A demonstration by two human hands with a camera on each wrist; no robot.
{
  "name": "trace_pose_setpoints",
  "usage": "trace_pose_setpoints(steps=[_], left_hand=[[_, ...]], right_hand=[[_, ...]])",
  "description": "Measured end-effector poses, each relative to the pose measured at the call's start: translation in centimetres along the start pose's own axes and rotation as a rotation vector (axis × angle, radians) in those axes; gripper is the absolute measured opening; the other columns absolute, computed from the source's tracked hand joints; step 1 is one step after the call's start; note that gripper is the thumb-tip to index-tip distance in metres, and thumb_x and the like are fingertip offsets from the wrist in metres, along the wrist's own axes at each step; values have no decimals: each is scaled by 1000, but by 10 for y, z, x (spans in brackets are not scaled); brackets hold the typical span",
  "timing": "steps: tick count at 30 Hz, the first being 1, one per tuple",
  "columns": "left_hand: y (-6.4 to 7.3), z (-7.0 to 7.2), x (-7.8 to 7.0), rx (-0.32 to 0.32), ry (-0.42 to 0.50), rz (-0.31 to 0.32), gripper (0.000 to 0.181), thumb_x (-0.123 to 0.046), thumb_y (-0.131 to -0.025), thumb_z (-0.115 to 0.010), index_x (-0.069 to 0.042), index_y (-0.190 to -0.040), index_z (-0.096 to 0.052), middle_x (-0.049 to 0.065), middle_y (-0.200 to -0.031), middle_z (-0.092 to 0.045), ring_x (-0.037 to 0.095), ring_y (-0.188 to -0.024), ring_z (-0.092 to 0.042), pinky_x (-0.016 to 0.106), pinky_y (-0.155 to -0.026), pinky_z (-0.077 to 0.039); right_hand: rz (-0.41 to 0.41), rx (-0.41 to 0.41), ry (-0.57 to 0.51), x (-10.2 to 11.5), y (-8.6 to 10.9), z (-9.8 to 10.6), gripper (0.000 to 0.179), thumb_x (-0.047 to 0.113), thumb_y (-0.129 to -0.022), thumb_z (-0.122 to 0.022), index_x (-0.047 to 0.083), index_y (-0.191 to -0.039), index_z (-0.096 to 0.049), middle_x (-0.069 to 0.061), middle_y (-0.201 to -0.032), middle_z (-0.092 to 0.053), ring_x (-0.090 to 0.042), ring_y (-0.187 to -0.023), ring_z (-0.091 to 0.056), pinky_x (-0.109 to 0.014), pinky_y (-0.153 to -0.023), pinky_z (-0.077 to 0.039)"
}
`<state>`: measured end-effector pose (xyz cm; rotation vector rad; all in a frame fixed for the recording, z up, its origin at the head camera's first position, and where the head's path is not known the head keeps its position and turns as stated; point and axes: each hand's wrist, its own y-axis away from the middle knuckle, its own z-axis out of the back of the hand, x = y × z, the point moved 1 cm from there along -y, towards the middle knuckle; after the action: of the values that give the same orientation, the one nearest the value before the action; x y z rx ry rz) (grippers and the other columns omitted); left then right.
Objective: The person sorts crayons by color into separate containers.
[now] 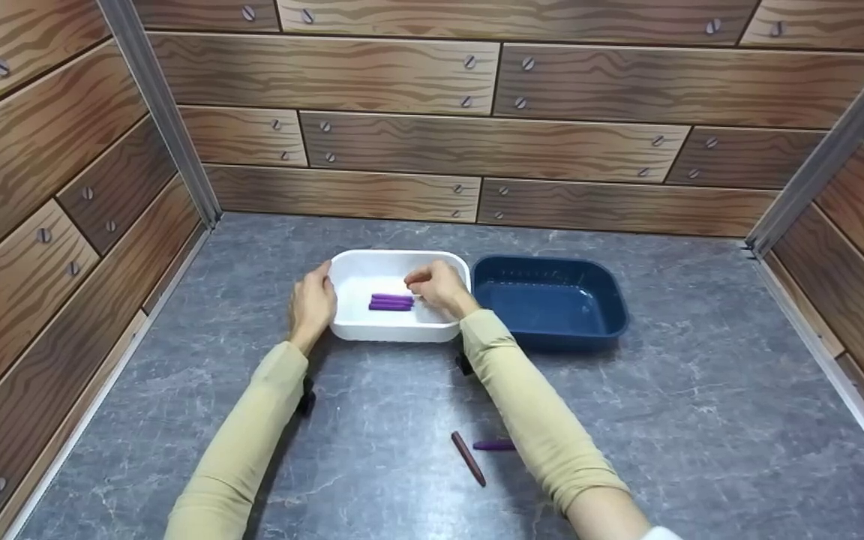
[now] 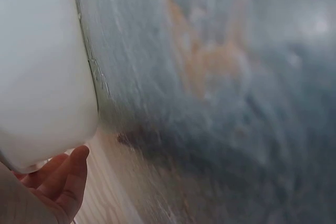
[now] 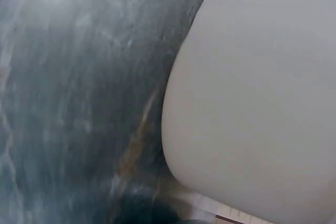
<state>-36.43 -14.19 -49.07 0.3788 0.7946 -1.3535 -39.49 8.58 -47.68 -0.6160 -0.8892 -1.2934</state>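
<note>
In the head view, a white tray [image 1: 394,332] holds a few purple crayons [image 1: 391,307] lying side by side. My left hand [image 1: 312,306] grips the tray's left side at the rim; in the left wrist view its fingers [image 2: 73,182] lie against the outside of the tray wall [image 2: 47,77]. Over the tray's right part, my right hand [image 1: 439,287] has its fingers bent, fingertips close together just above and right of the crayons. Whether something is pinched between them is too small to tell. The right wrist view shows only the outer tray wall [image 3: 252,103], no fingers.
Touching the white tray on its right stands a dark blue tray [image 1: 552,341]. Nearer on the grey marbled table lie a brown crayon [image 1: 468,459] and a purple crayon [image 1: 493,445], partly hidden under my right forearm. Wood-patterned walls [image 1: 402,75] enclose the back and sides.
</note>
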Motion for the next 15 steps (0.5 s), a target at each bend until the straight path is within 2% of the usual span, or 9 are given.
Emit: trace_pose_setpoints(steps=[4,7,15], left_hand=[[-2,0,0,-1,3,-10,42,-15,-101,-43,-15,-141,-55,12,-135,-61,37,-118,-61,55,-91,-49],[-2,-1,0,1,-5,-13,42,-16,-101,-43,-16,-141,-55,11,-135,-61,37,-118,-62,54,-91,-49],[-1,1,2,12,2,-11,42,-15,-101,-41,-13,-141,-54,12,-137,-59,37,-119,-61,54,-92,-48]], right_hand=[[41,24,-29,1,3,5,25,9,-92,-66,-3,-113,-71,-17,-111,-72,-33,-98,-70,-31,-78,-56],[83,37,-50,2,7,8,27,12,-91,-69,-3,-113,-71,-17,-110,-73,-32,-99,-70,-35,-82,-57],[197,53,-74,4,25,10,25,15,-89,-72,-1,-109,-74,-13,-104,-75,-11,-84,-68,-22,-70,-55]])
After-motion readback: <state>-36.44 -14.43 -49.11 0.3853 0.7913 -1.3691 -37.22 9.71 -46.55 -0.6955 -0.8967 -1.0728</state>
